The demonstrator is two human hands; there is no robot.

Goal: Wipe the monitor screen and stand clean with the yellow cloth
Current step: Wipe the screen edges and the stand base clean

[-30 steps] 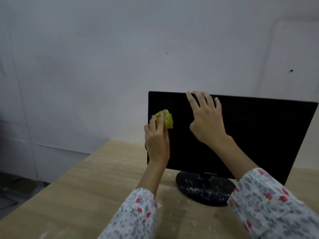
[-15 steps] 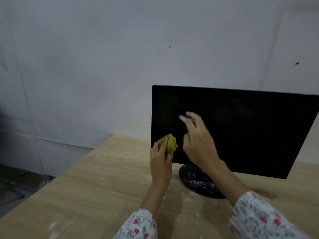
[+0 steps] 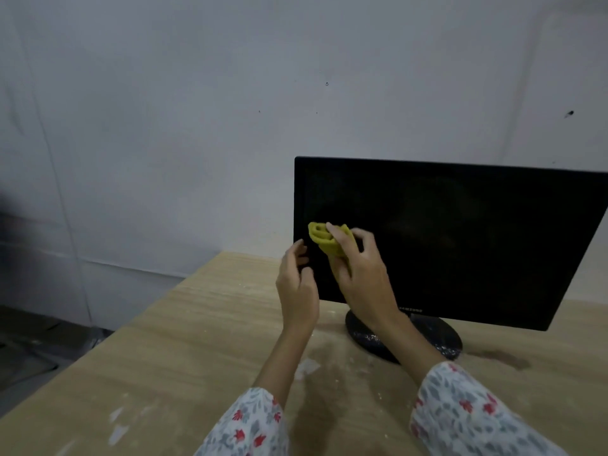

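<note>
A black monitor (image 3: 460, 232) stands on a round black stand (image 3: 437, 337) speckled with white dust, on the wooden table (image 3: 184, 340). The crumpled yellow cloth (image 3: 324, 240) is in front of the screen's lower left corner. My right hand (image 3: 358, 268) grips the cloth between its fingers and thumb. Just to the left of it, my left hand (image 3: 296, 284) hangs with loosely curled fingers and holds nothing, near the monitor's left edge.
A grey wall (image 3: 197, 126) rises right behind the table and monitor. White dust patches (image 3: 309, 366) and a dark stain (image 3: 503, 357) mark the tabletop. The table's left edge drops to a dim floor (image 3: 29, 340).
The cloth has passed from my left hand to my right hand. My right hand came down from the monitor's top edge to the lower left of the screen.
</note>
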